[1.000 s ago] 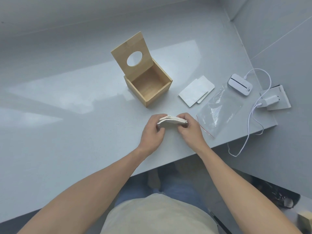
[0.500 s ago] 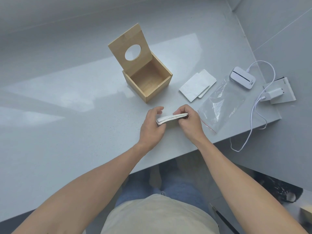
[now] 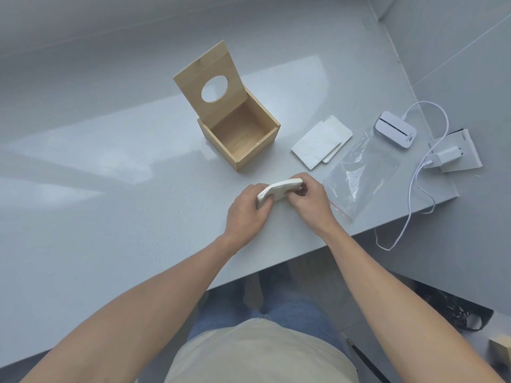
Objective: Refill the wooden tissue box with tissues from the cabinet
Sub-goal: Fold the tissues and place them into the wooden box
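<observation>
Tissues (image 3: 279,189) form a bent white stack above the worktop (image 3: 110,189), just in front of the wooden tissue box (image 3: 243,139). Left hand (image 3: 246,214) and right hand (image 3: 309,200) each pinch one end, fingers clenched on it. The box lid stands open.

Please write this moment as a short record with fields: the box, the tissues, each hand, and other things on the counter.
box: wooden tissue box, lid tilted open, inside empty
held item: tissue stack, bent, above the counter
left hand: grip on the stack's left end
right hand: grip on the stack's right end
loose tissues: flat, right of the box
plastic bag: empty, clear
far right: white device, charger, cable
</observation>
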